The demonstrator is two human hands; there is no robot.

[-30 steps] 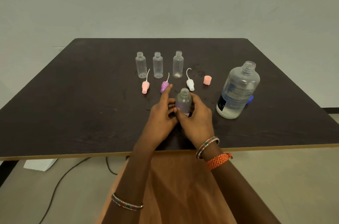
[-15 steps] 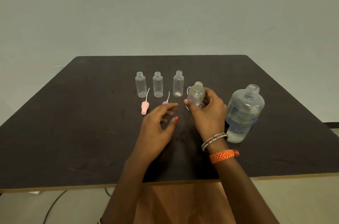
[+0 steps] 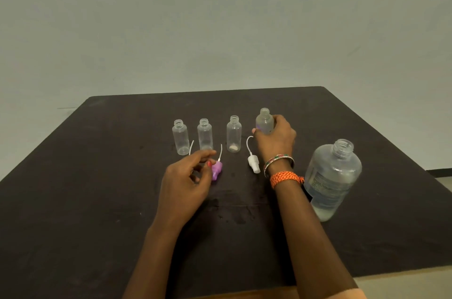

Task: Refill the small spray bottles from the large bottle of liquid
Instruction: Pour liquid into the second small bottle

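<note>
On the dark table point(image 3: 97, 200) before the bare grey wall, the right hand point(image 3: 276, 139), fingers wrapped around the fourth small bottle point(image 3: 264, 122), is carrying it from the near edge to the row's end, so refilling seems done, while the left hand point(image 3: 186, 181) is hanging loosely curled and empty near the purple spray cap point(image 3: 217, 169).

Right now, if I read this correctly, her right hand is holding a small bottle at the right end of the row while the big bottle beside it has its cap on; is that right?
Not quite. The big bottle has no cap: the head view shows its neck open. The right hand does hold a small bottle at the right end of the row.
</note>
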